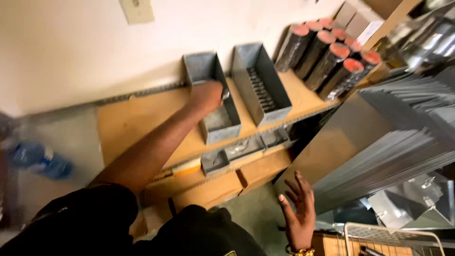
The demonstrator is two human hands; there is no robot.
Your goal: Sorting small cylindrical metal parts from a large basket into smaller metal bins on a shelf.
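Observation:
My left hand (206, 96) reaches into a long grey metal bin (222, 125) that stands on a wooden shelf (128, 118). Its fingers curl down inside the bin, and a small shiny bit of metal shows at the knuckles. I cannot tell if the fingers hold anything. My right hand (298, 211) hovers low at the right with the palm up and the fingers spread, holding nothing. It wears a gold bracelet at the wrist. A second grey bin (261, 80) with a row of dark parts stands just right of the first.
Black cylinders with red caps (327, 52) lie stacked at the shelf's right end. A stack of sheet metal (403, 128) leans at the right. Smaller bins (215, 161) and cardboard boxes (213, 189) sit lower down. A white wire basket (393, 237) is beside my right hand, and a blue bottle (40, 161) lies at far left.

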